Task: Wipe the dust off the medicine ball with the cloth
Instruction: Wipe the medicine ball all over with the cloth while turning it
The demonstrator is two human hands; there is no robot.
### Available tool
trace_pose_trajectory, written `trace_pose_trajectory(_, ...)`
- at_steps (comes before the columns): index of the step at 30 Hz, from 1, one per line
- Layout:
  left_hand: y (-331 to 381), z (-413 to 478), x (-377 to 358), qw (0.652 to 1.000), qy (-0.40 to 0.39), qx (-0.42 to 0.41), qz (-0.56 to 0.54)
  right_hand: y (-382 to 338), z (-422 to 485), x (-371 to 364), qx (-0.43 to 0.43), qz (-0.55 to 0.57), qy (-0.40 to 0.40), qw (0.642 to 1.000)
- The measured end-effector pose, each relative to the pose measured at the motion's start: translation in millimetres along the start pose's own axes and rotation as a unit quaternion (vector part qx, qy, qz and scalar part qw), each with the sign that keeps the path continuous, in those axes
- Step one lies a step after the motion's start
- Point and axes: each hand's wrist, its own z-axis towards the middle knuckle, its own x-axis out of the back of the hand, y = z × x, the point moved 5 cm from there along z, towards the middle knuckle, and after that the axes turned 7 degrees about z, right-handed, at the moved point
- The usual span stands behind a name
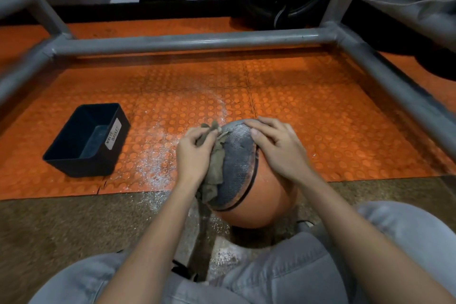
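Orange ball (259, 202) sits on floor between my knees, right hand (276, 145) flat steadying its top, left hand (195, 153) gripping cloth (214, 175) against its side; lopsided pressure could roll it away.

A dark labelled bin (86, 140) sits on studded orange matting (308, 116).

Cannot see the left flank of the ball (266, 195) behind the cloth (215, 168) and left hand (193, 155), nor its far top under the right hand (278, 148). Cannot read the small label (113, 136) on the bin (81, 168) with certainty. Cannot follow the pipes (187, 41) past the picture's edges.
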Motion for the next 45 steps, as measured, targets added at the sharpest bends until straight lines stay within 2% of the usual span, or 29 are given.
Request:
trace_pose_trajectory(3, 21, -29, 4, 0.987, -0.016, -0.150, 0.058, 1, 6, -9, -0.017, -0.004, -0.009, 1.000)
trace_pose_trajectory(5, 32, -55, -3, 0.955, -0.055, -0.273, 0.106, 8, 18, -9, -0.032, 0.035, -0.018, 0.999)
trace_pose_trajectory(7, 33, -74, -10, 0.931, -0.081, -0.334, 0.124, 14, 28, -8, -0.039, 0.061, -0.027, 0.997)
trace_pose_trajectory(9, 33, -76, -13, 0.924, -0.087, -0.353, 0.121, 18, 32, -8, -0.042, 0.076, -0.035, 0.996)
trace_pose_trajectory(11, 38, -59, -13, 0.932, -0.082, -0.335, 0.109, 20, 30, -5, -0.032, 0.090, -0.022, 0.995)
trace_pose_trajectory(14, 37, -10, -11, 0.976, -0.063, -0.189, 0.093, 19, 23, 0, -0.030, 0.076, -0.007, 0.997)
trace_pose_trajectory(16, 35, 9, -10, 0.985, -0.068, -0.128, 0.093, 18, 21, -3, -0.035, 0.048, -0.014, 0.998)
trace_pose_trajectory(18, 38, 0, -10, 0.979, -0.079, -0.156, 0.101, 19, 24, -5, -0.051, 0.032, 0.000, 0.998)
trace_pose_trajectory(21, 40, -48, -9, 0.941, -0.112, -0.290, 0.132, 21, 30, -6, -0.054, 0.051, 0.014, 0.997)
trace_pose_trajectory(23, 37, -63, -10, 0.930, -0.126, -0.319, 0.133, 23, 32, -7, -0.054, 0.058, 0.003, 0.997)
trace_pose_trajectory(27, 50, -27, -9, 0.946, -0.127, -0.280, 0.103, 16, 22, -5, -0.045, 0.056, 0.004, 0.997)
trace_pose_trajectory(32, 37, 27, -11, 0.984, -0.100, -0.112, 0.093, 8, 17, -5, -0.052, 0.035, 0.004, 0.998)
trace_pose_trajectory(34, 37, 9, -10, 0.981, -0.085, -0.135, 0.107, 10, 17, -4, -0.055, 0.043, 0.020, 0.997)
trace_pose_trajectory(36, 40, -25, -6, 0.961, -0.066, -0.229, 0.137, 13, 20, -3, -0.063, 0.057, 0.031, 0.996)
trace_pose_trajectory(38, 38, -60, -7, 0.933, -0.096, -0.312, 0.151, 14, 23, -1, -0.067, 0.056, 0.030, 0.996)
trace_pose_trajectory(39, 35, -71, -8, 0.926, -0.111, -0.328, 0.152, 14, 23, -1, -0.068, 0.055, 0.025, 0.996)
trace_pose_trajectory(42, 37, -61, -6, 0.926, -0.110, -0.333, 0.139, 10, 20, -2, -0.056, 0.053, 0.020, 0.997)
trace_pose_trajectory(45, 45, -16, -8, 0.959, -0.091, -0.233, 0.130, 6, 15, -4, -0.054, 0.039, 0.017, 0.998)
